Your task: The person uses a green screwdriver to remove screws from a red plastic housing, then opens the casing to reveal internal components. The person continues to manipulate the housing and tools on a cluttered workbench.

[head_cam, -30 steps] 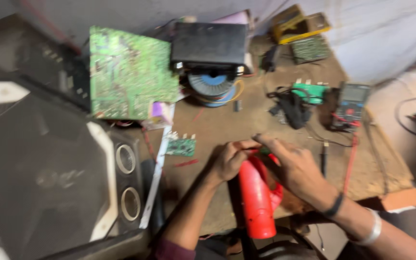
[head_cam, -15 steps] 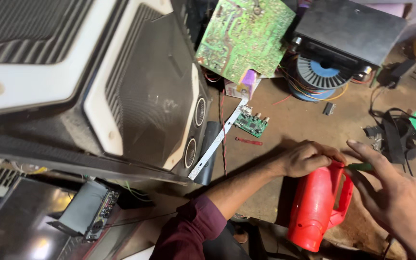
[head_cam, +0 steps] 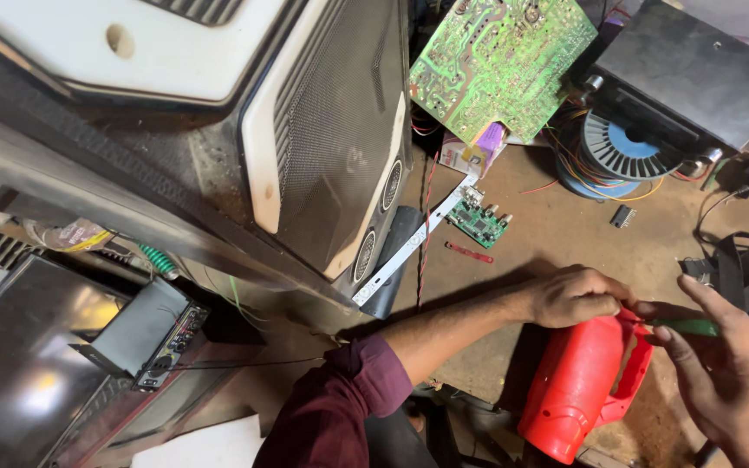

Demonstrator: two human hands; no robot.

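The left hand (head_cam: 576,297) is lying curled over the top of a red plastic housing (head_cam: 578,399), its fingers closing around the upper end where the handle loop begins; the housing is resting tilted on the brown surface (head_cam: 556,238) at the lower right, between the two hands. The right hand (head_cam: 726,373) is sitting just beside it with the fingers partly bent, pinching a slim green-handled tool (head_cam: 691,327) between thumb and fingertips, the tool pointing toward the left hand and the top of the housing. A maroon sleeve (head_cam: 340,416) is covering the left forearm. Farther up the surface, a small green circuit board (head_cam: 477,221) is lying near a white strip (head_cam: 413,245) and a short red piece (head_cam: 468,252); a large green circuit board (head_cam: 500,61) is leaning tilted above them, beside a wire spool with a blue centre (head_cam: 630,147) and a black box (head_cam: 695,65). A big speaker cabinet with black mesh and white trim (head_cam: 322,147) is filling the left of the view; a small black module (head_cam: 145,334) is lying below it.
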